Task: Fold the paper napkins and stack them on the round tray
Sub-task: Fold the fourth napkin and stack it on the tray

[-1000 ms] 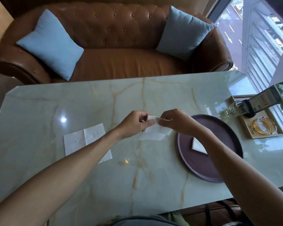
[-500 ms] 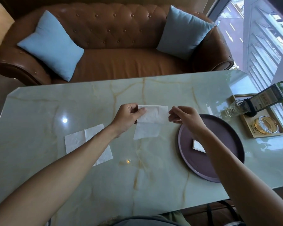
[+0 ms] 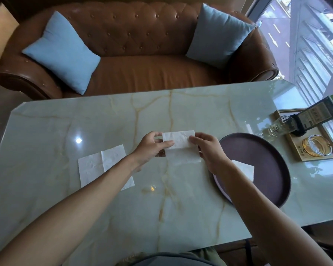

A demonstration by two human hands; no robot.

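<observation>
Head view — white napkin [image 3: 179, 145] half-folded, creased, pinched at each end by left fingers [image 3: 166, 144] and right fingers [image 3: 195, 140].

The surface [image 3: 181, 208] is polished pale marble with tan veins, glossy enough to mirror lights. The napkins are soft, crinkled white paper: one held [image 3: 179, 143], one flat at left [image 3: 96, 167]. The round tray [image 3: 273, 169] looks matt dark purple. The far sofa [image 3: 142, 70] is tufted brown leather with a sheen; its cushions [image 3: 62, 50] are matt blue cloth.
</observation>
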